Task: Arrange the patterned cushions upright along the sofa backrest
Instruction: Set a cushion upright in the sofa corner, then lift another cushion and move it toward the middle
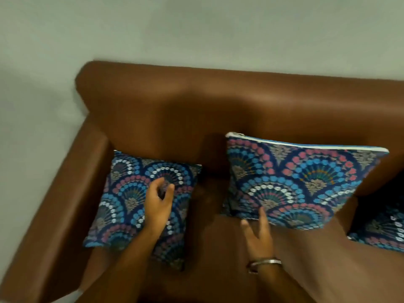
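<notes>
Three blue, pink and white fan-patterned cushions are on a brown leather sofa (pixel 218 106). The left cushion (pixel 122 204) lies nearly flat on the seat by the left armrest. My left hand (pixel 158 204) rests on top of it, fingers curled and pinching the fabric. The middle cushion (pixel 306 182) stands upright and tilted, leaning back toward the backrest, zip edge on top. My right hand (pixel 259 235) is at its lower left edge, fingers spread and touching the bottom. A third cushion (pixel 380 230) lies at the right edge, partly cut off.
The left armrest (pixel 72 193) borders the flat cushion. A pale wall (pixel 196 29) runs behind the backrest. Bare seat shows between the left and middle cushions. A metal bangle (pixel 264 262) is on my right wrist.
</notes>
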Demonstrator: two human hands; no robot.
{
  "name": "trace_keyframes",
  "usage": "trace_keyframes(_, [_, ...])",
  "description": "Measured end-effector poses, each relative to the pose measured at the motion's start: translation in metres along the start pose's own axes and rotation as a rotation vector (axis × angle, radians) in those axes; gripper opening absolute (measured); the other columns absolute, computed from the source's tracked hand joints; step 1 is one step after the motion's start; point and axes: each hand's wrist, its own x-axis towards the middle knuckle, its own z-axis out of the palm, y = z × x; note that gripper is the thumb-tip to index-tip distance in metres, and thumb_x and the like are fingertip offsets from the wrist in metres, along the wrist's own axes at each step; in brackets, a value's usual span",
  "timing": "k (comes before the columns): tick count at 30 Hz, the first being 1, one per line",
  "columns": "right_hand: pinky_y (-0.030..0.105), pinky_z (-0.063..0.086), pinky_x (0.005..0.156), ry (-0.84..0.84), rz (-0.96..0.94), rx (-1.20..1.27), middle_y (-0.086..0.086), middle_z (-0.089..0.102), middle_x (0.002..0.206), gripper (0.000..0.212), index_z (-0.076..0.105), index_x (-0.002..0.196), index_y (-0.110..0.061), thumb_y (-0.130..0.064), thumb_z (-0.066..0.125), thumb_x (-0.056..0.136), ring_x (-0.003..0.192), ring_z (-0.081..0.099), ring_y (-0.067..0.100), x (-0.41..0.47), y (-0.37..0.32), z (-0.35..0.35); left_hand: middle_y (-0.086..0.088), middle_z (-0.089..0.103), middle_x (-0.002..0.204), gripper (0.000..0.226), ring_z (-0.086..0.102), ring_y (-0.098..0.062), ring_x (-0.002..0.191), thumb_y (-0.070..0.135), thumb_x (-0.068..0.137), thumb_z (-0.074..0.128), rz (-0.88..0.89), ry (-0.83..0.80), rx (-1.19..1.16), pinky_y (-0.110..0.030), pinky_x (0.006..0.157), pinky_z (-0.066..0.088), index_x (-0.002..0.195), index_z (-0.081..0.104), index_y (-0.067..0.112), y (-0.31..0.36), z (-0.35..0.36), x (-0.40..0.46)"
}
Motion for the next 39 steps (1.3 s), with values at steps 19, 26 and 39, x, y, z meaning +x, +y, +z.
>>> trace_keyframes(19, [0.024,0.056,0.054,-0.079,0.256,0.478,0.01,0.076,0.096,0.059,0.065,0.112,-0.016,-0.062,0.06,0.076,0.076,0.074,0.011,0.011,-0.114,0.23,0.008,0.067,0.134,0.065,0.065,-0.018,0.121,0.071,0.075,0.069,-0.169,-0.158,-0.556,-0.041,0.094,0.057,0.133,0.057,0.043,-0.088,-0.179,0.159])
trace_keyframes(26, [0.041,0.052,0.077,0.023,0.004,0.387,-0.004,0.063,0.085,0.073,0.042,0.127,-0.021,-0.069,0.056,0.074,0.08,0.062,0.018,0.042,-0.141,0.232,-0.004,0.056,0.144,0.067,0.057,-0.023,0.129,0.055,0.09,0.06,0.01,-0.132,-0.46,-0.043,0.103,0.05,0.147,0.04,0.026,-0.05,-0.18,0.212])
trace_keyframes(39, [0.034,0.043,0.094,-0.136,-0.016,0.261,0.001,0.045,0.137,0.074,0.016,0.148,-0.023,-0.057,0.043,0.088,0.126,0.047,0.025,0.056,-0.123,0.263,0.018,0.069,0.097,0.03,0.066,0.008,0.087,0.046,0.098,0.049,0.121,0.23,-0.308,-0.021,0.075,0.055,0.113,0.065,0.026,-0.047,-0.2,0.254])
